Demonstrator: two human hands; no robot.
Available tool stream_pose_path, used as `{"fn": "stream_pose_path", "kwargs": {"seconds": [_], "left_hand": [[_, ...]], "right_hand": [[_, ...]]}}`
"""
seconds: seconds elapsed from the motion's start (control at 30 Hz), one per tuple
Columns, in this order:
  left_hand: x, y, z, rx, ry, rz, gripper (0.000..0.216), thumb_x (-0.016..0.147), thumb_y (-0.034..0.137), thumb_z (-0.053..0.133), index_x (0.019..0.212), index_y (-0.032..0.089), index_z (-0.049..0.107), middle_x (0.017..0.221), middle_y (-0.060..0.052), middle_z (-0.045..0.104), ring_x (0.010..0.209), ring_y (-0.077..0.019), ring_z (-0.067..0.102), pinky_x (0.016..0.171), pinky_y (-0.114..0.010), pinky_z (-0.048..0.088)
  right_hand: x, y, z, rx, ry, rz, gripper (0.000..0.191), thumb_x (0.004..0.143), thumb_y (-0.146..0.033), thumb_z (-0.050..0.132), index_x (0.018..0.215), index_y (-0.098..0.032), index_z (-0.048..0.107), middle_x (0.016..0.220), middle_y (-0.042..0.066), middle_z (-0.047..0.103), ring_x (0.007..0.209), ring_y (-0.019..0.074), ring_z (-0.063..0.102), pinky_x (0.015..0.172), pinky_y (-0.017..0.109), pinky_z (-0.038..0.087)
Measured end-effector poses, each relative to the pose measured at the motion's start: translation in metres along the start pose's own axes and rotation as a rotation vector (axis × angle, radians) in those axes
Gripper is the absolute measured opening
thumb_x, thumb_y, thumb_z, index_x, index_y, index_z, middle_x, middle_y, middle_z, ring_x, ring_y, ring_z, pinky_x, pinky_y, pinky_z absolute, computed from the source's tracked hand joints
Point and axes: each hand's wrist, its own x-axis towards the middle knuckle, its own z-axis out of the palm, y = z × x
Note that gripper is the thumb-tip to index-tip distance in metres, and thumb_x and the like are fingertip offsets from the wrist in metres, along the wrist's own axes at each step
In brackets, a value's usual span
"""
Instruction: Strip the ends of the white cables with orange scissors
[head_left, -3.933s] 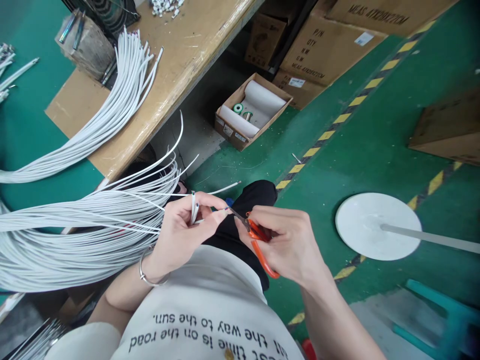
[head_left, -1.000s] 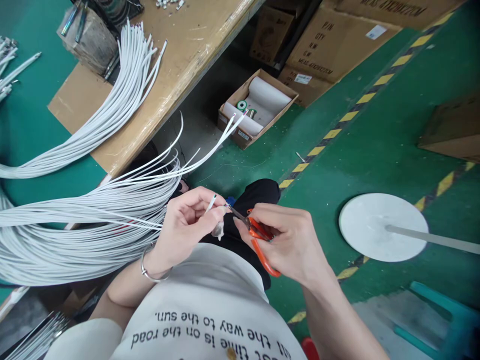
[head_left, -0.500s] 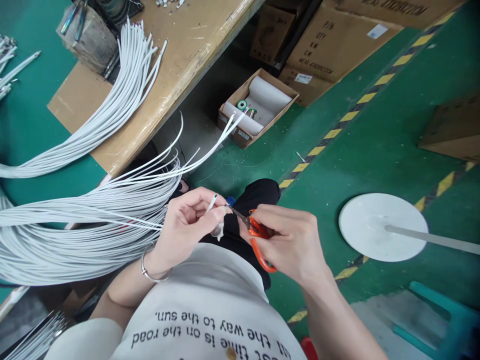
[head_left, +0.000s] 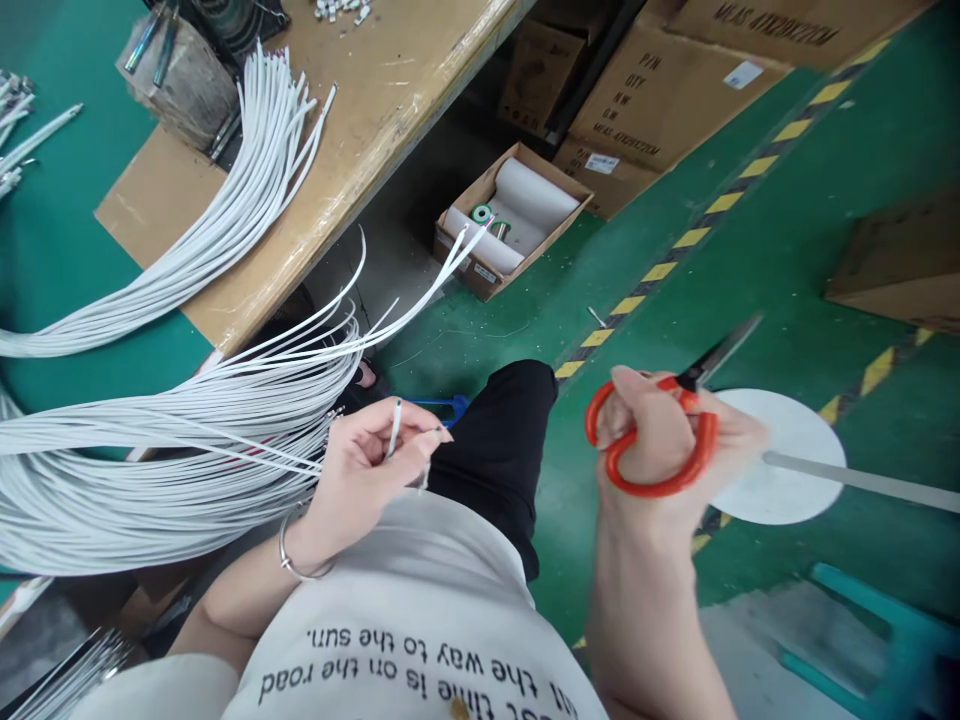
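Presumably for steadiness, the left hand (head_left: 371,458) clasped a white cable (head_left: 394,428) at centre; the right hand (head_left: 661,440) gripped orange scissors (head_left: 705,445) centre-right, blades turned away.

Left hand (head_left: 375,455) and right hand (head_left: 661,432) well apart

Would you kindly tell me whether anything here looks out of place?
A small pale scrap lies on the green floor beside the striped tape; it looks odd there, perhaps dropped.
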Motion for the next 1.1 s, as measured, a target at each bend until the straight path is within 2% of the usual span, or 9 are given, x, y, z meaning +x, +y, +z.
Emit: {"fn": "stream_pose_path", "kwargs": {"seconds": [0.07,0.13,0.27,0.37,0.53,0.63,0.8,1.1], "left_hand": [[0.0,-0.001,-0.002,-0.03,-0.007,-0.016,0.008,0.095,0.024,0.078,0.088,0.02,0.08,0.061,0.005,0.061,0.052,-0.0037,0.051,0.053,-0.014,0.045],[0.001,0.0,-0.002,-0.056,-0.026,-0.013,0.008,0.096,0.024,0.077,0.09,0.02,0.08,0.062,0.005,0.061,0.053,-0.0041,0.053,0.054,-0.014,0.047],[0.004,0.005,0.002,-0.065,-0.056,0.01,0.008,0.098,0.024,0.076,0.093,0.021,0.081,0.064,0.004,0.062,0.056,-0.0042,0.055,0.056,-0.015,0.048],[0.004,0.005,0.002,-0.046,-0.059,0.025,0.01,0.099,0.026,0.074,0.094,0.022,0.081,0.067,0.004,0.063,0.057,-0.0044,0.054,0.057,-0.015,0.047],[0.002,0.001,0.0,0.06,-0.041,0.084,0.009,0.099,0.028,0.074,0.095,0.022,0.079,0.066,0.004,0.056,0.057,-0.0057,0.046,0.054,-0.017,0.042],[0.001,0.001,0.001,0.123,-0.039,0.123,0.008,0.1,0.027,0.073,0.095,0.021,0.077,0.067,0.004,0.055,0.055,-0.0058,0.042,0.051,-0.017,0.037],[0.0,0.005,0.003,0.191,-0.044,0.172,0.01,0.101,0.023,0.07,0.092,0.021,0.074,0.069,0.005,0.056,0.056,-0.0062,0.039,0.05,-0.019,0.033],[0.001,0.006,0.002,0.21,-0.044,0.165,0.011,0.1,0.025,0.07,0.091,0.02,0.072,0.067,0.005,0.051,0.055,-0.0067,0.035,0.048,-0.02,0.03]], "right_hand": [[0.006,0.001,-0.008,-0.047,-0.027,0.061,0.047,0.09,-0.026,0.073,0.05,-0.022,0.049,0.045,-0.006,0.042,0.042,0.0099,0.035,0.045,0.03,0.026],[0.007,-0.001,-0.01,-0.098,-0.128,0.093,0.046,0.088,-0.027,0.076,0.051,-0.021,0.05,0.049,-0.005,0.042,0.046,0.0097,0.034,0.047,0.03,0.025],[0.001,-0.01,-0.004,-0.122,-0.395,0.032,0.046,0.091,-0.024,0.071,0.056,-0.02,0.042,0.056,-0.005,0.035,0.053,0.0092,0.028,0.049,0.029,0.022],[-0.003,-0.016,0.0,-0.143,-0.599,-0.025,0.045,0.09,-0.021,0.071,0.06,-0.02,0.037,0.06,-0.005,0.036,0.056,0.0087,0.03,0.049,0.027,0.024],[-0.006,-0.021,-0.001,-0.243,-0.795,-0.073,0.042,0.091,-0.019,0.067,0.064,-0.021,0.034,0.061,-0.005,0.038,0.057,0.0084,0.032,0.051,0.027,0.026],[-0.006,-0.026,-0.001,-0.289,-0.842,-0.091,0.043,0.09,-0.017,0.063,0.065,-0.022,0.029,0.06,-0.005,0.037,0.056,0.0088,0.03,0.051,0.027,0.025],[-0.004,-0.032,-0.001,-0.295,-0.836,-0.139,0.043,0.086,-0.01,0.059,0.068,-0.022,0.022,0.058,-0.006,0.032,0.056,0.0086,0.025,0.05,0.028,0.022],[-0.003,-0.034,0.0,-0.266,-0.828,-0.172,0.041,0.082,-0.003,0.057,0.065,-0.022,0.023,0.056,-0.006,0.032,0.055,0.008,0.024,0.049,0.028,0.022]]}}
